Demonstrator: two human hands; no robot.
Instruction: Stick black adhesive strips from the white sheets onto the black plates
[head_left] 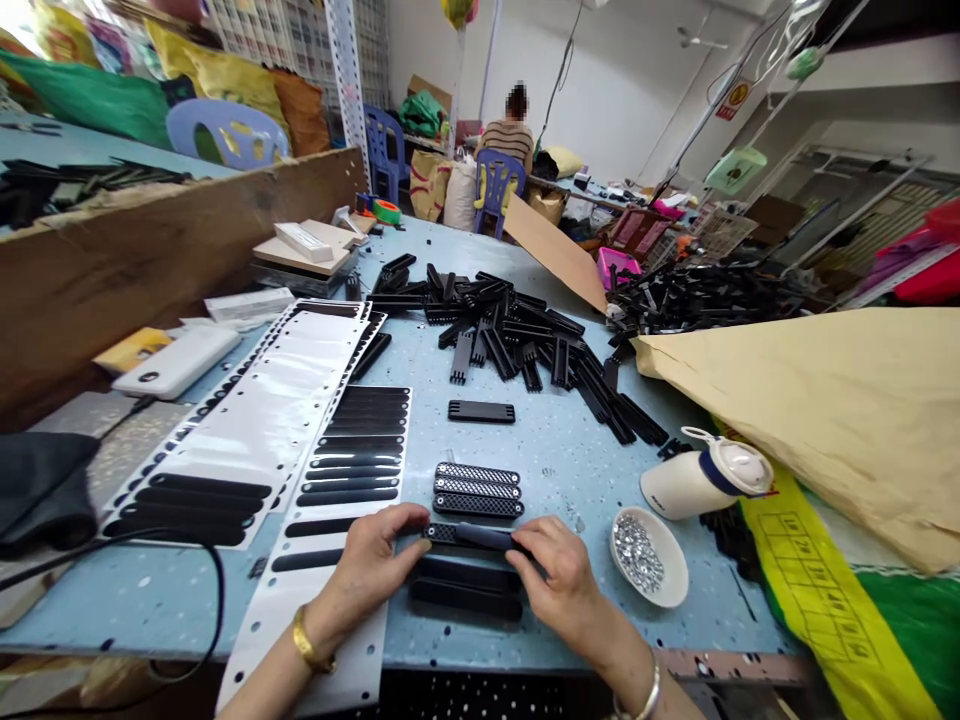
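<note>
Both hands pinch one black plastic strip (480,537) at bench (555,450) front edge: left hand (371,560) grips left end, right hand (566,580) right end, fingers closed. Apparently adhesive pad half laid on strip. Finished strips (477,490) just beyond; bowl of studs (649,555) right. Risk: crooked pad if strip slips.

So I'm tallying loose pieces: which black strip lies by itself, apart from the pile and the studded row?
The plain black strip lying flat on the blue table, between the heap and the three studded strips, touching neither.
</note>
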